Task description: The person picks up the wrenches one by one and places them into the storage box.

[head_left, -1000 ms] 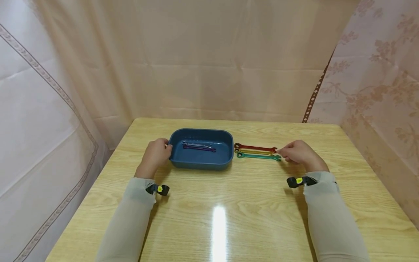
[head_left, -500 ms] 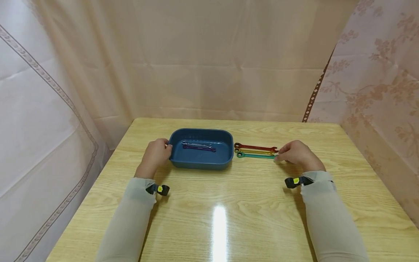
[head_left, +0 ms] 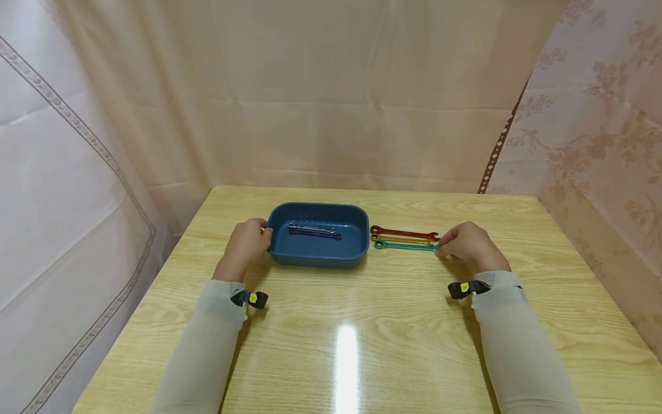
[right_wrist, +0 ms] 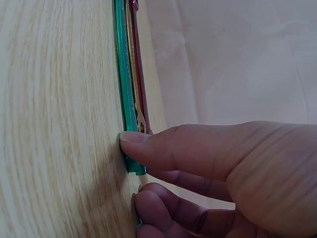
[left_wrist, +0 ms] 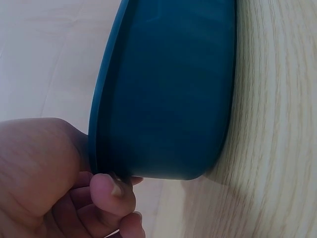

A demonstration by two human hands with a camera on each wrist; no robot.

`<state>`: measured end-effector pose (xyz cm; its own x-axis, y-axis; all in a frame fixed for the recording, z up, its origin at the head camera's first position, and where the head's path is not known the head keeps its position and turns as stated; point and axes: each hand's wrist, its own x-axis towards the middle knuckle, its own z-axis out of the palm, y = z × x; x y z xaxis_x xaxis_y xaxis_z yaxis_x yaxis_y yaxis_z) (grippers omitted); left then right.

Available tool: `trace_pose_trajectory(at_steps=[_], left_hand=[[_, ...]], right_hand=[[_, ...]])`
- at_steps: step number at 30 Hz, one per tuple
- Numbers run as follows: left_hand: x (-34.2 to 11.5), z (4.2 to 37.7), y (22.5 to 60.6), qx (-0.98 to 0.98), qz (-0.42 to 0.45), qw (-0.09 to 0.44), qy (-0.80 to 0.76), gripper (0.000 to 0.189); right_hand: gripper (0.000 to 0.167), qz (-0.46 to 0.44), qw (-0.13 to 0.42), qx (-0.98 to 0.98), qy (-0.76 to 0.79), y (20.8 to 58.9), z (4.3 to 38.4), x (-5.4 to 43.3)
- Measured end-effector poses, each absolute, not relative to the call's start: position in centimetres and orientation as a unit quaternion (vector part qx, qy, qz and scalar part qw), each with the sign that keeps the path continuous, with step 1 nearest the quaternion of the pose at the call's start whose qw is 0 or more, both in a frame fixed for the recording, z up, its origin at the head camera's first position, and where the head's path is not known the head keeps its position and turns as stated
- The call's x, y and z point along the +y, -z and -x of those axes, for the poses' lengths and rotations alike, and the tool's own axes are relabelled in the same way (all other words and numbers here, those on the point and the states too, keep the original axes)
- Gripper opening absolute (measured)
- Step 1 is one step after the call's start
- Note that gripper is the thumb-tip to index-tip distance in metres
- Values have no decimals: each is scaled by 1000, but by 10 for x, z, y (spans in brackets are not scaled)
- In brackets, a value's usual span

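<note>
Head view: green wrench [head_left: 405,246] lies on the table [head_left: 310,345], just right of the tray [head_left: 320,263], ring end toward it. Right hand [head_left: 468,244] pinches the opposite end; right wrist view shows the thumb against the side, forefinger tip hidden. Step in hand, as judged: taking hold of the green wrench. Next move seems to call for a firm pinch and a lift clear of the yellow wrench [head_left: 403,239] close alongside; red wrench [head_left: 405,233] lies beyond that. Tray contains two: silver wrench [head_left: 310,228] and purple wrench [head_left: 312,233], close together on its floor, contact unclear. Left hand [head_left: 245,244] grips the tray's left end at the rim.
</note>
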<state>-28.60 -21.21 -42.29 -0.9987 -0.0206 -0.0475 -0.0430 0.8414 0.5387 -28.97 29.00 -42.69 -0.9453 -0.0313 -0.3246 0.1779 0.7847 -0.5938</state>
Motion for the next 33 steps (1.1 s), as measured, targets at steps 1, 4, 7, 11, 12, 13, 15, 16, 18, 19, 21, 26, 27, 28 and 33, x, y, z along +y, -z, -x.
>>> trace_pose_trajectory(at_steps=[1,4,7,11,12,13,15,16,18,19,21,26,27,28,33], left_hand=[[-212,286,423,960,15,19,-280,45],[-213,286,423,960,14,22,-280,45],[-213,287,424,959,15,26,-281,46],[-213,287,424,959,18,30,-282,46],[-213,287,423,959,18,30,-281,46],[-213,287,423,959,18,30,-281,46],[-212,286,423,959,16,28,-280,46],[-212,286,423,960,15,27,-280,46],[-212,285,423,960,14,21,-278,46],[-212,285,423,960,13,20,-280,46],[-211,285,423,959,14,18,-281,46],[-212,285,424,959,17,18,-283,46],[-212,285,424,959,18,19,-282,46],[-212,285,424,960,17,19,-280,46],[-212,285,423,961,19,24,-276,47]], right_hand=[[34,-38,160,930,327,427,289,290],[30,-31,164,929,330,426,288,290],[26,-21,172,929,327,425,287,289],[21,-11,178,932,316,424,287,288],[21,-9,180,932,315,424,287,288],[21,-8,181,931,315,424,287,287],[20,-10,184,931,315,424,287,287],[19,-12,186,931,315,424,287,287],[19,-13,189,930,314,424,287,286],[19,-12,189,931,312,424,287,286],[19,-12,188,933,308,425,288,287],[19,-4,186,934,304,426,289,286],[20,-3,186,935,303,426,289,286],[20,-3,185,935,304,426,289,286],[20,1,182,936,300,425,288,287]])
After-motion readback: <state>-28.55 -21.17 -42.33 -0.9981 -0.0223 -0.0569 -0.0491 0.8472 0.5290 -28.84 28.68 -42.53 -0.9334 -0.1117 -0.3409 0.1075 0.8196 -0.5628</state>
